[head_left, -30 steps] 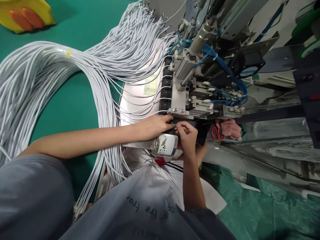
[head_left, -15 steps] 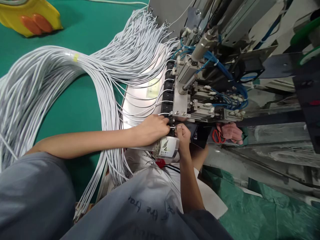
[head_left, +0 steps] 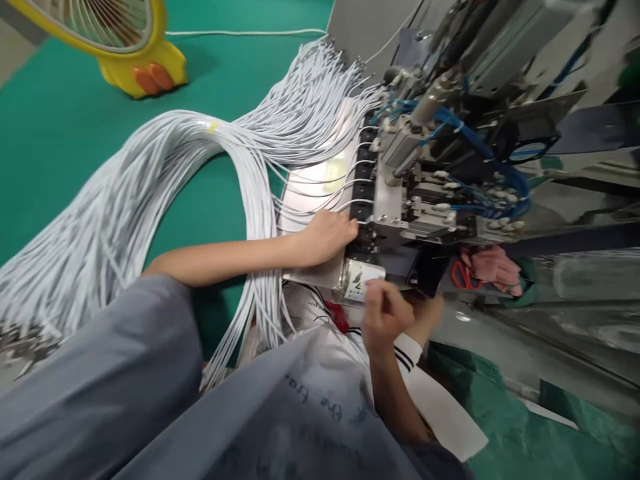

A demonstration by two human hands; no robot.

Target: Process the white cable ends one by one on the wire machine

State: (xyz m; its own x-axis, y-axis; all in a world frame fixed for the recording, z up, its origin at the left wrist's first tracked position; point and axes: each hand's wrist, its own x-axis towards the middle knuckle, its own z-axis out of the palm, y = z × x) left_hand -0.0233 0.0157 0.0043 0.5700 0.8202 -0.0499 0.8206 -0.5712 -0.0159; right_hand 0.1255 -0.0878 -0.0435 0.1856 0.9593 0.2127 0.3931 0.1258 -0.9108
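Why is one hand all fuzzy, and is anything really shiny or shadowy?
In the head view, the right hand is smeared, probably motion blur, while the left hand looks clearer; in that same head view, the pale plate shines with glare; also in the head view, a soft shadow lies on the green tabletop beside the yellow fan.

The person wears a grey-blue shirt (head_left: 270, 433), loose, with soft folds and dark script-like lettering (head_left: 320, 401), where "the" is readable. The left sleeve (head_left: 130, 353) is wide and short. The left hand (head_left: 327, 237) and right hand (head_left: 385, 317) are bare. The white lower garment has dark stripes (head_left: 403, 360).
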